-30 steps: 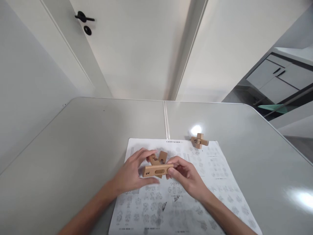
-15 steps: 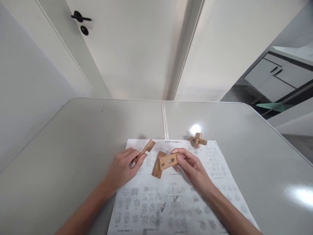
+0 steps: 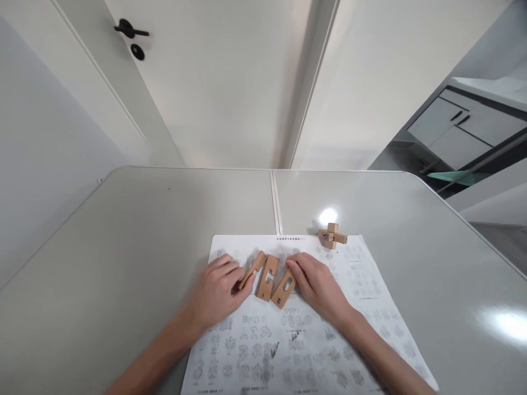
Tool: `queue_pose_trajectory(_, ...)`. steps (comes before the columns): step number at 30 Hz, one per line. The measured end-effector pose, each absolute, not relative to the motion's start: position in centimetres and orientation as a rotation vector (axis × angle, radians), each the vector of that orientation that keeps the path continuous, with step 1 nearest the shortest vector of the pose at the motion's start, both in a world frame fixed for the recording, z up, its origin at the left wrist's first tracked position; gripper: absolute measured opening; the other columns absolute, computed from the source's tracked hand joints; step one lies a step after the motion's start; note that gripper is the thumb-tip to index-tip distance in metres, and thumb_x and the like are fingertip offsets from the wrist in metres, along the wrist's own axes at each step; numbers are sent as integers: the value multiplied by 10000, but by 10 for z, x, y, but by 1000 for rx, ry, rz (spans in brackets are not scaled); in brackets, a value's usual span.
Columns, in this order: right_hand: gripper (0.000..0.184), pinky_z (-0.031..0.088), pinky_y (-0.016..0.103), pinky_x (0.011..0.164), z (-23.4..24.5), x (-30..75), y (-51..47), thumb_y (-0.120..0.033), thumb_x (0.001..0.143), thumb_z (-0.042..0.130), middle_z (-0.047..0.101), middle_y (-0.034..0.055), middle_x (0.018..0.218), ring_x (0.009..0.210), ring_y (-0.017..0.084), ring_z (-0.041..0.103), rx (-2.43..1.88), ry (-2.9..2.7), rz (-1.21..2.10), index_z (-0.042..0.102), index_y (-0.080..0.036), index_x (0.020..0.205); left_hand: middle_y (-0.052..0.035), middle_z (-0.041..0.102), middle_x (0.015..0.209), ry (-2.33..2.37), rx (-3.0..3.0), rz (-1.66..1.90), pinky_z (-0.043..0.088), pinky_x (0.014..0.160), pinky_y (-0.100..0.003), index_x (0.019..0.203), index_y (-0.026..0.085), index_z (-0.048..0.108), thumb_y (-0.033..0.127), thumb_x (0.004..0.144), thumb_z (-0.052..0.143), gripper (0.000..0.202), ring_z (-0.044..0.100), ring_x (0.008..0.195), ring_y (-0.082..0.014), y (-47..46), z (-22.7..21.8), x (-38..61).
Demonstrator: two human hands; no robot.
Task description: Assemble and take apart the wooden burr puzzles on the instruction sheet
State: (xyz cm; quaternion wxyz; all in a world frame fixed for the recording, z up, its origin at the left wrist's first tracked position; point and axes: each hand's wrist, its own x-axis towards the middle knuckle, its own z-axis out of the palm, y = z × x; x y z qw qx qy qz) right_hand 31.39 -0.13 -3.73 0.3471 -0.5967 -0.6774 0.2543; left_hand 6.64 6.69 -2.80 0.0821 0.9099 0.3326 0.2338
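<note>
Three flat wooden puzzle pieces lie side by side on a printed instruction sheet (image 3: 296, 340). My left hand (image 3: 216, 293) rests on the sheet, its fingers closed around the lower end of the thin left piece (image 3: 252, 269). The notched middle piece (image 3: 267, 277) lies free between my hands. My right hand (image 3: 315, 285) has its fingertips pressed together on the upper end of the slotted piece marked 2 (image 3: 283, 289). A small assembled wooden cross (image 3: 332, 236) sits at the sheet's top right corner, away from both hands.
The sheet lies on a grey table (image 3: 135, 247) with a seam (image 3: 275, 203) running down its middle. A white door with a black handle (image 3: 130, 30) stands behind the table. Grey cabinets (image 3: 461, 129) are at the far right.
Both hands have lowered their pieces onto the sheet. The thin piece and the piece marked 2 now lie flat beside the middle piece, forming a row.
</note>
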Motion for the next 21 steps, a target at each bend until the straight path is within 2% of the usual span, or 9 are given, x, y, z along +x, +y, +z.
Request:
queue_pose_trajectory(4,255,513,361,701,-41,313,-1,-355,1115,405,689,75,957,822,228,645,-1586,-1805,554,627,-240,1065,11,525,612,1002,2742,682,465,693,-340,628,223,459,256,985,585,380,524,684,-180,66,-27,67)
queue_pose_trajectory(9,235,521,366,687,-46,312,-1,-335,1105,427,676,96,982,837,245,647,-1575,-1867,449,616,-235,1202,7,536,617,1021,2784,685,478,688,-345,629,234,454,266,953,604,358,541,707,-193,67,-25,66)
queue_pose_trajectory(17,197,537,361,683,-45,309,-2,-309,1102,439,647,103,1125,833,218,663,-1568,-1812,519,586,-237,1210,-7,542,667,976,2766,636,502,689,-373,679,237,450,275,822,645,245,554,743,-218,65,-24,65)
queue_pose_trajectory(21,182,533,337,650,-43,309,-3,-315,1104,437,651,87,1098,791,195,657,-1563,-1708,599,595,-242,1159,-45,606,816,992,2697,694,523,745,-409,798,228,519,303,810,679,178,581,834,-251,62,-22,67)
